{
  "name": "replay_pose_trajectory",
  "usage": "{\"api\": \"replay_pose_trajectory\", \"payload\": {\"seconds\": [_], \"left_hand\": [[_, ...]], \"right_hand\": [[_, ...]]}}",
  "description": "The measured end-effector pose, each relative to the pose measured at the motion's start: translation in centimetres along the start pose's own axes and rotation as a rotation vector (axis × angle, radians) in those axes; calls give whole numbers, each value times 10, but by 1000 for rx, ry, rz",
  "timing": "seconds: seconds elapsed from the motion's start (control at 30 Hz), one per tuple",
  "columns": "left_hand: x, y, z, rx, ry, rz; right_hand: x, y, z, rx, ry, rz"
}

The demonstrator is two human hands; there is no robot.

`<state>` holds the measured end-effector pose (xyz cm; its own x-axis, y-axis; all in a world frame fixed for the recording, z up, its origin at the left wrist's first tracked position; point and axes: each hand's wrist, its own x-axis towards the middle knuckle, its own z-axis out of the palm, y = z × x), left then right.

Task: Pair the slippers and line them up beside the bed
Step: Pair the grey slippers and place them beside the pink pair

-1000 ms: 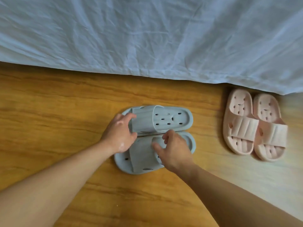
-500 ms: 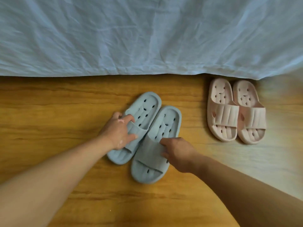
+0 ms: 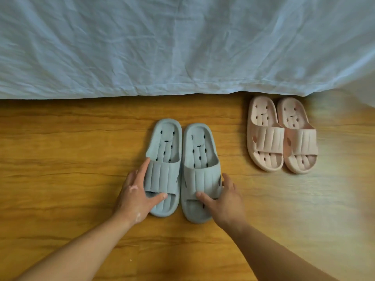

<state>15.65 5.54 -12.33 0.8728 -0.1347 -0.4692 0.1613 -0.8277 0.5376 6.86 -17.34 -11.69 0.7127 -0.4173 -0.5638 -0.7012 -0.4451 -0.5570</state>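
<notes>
Two grey-blue slippers stand side by side on the wooden floor, heels toward the bed. My left hand clasps the strap of the left grey slipper, thumb at the toe opening and fingers along its outer side. My right hand clasps the strap of the right grey slipper in the same way. A pink pair, with its left pink slipper and right pink slipper touching, stands to the right, heels just under the sheet's hem.
A crumpled pale blue bed sheet hangs across the whole top of the view down to the wooden floor. A bare stretch of floor separates the grey pair from the pink pair.
Both hands have turned the grey slippers from lying slanted to standing straight and parallel, heels toward the bed. The pink pair has not moved on the floor.
</notes>
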Motion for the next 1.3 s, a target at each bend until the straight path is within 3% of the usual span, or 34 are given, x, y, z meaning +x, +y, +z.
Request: {"api": "replay_pose_trajectory", "payload": {"seconds": [0.2,0.57,1.3], "left_hand": [[25,14,3,-14,117,-47],[100,29,-40,-37,119,-88],[91,14,-40,-82,148,-84]], "right_hand": [[28,-26,-7,8,25,-43],[94,-97,-5,-29,-17,-31],[82,-95,6,-11,2,-25]]}}
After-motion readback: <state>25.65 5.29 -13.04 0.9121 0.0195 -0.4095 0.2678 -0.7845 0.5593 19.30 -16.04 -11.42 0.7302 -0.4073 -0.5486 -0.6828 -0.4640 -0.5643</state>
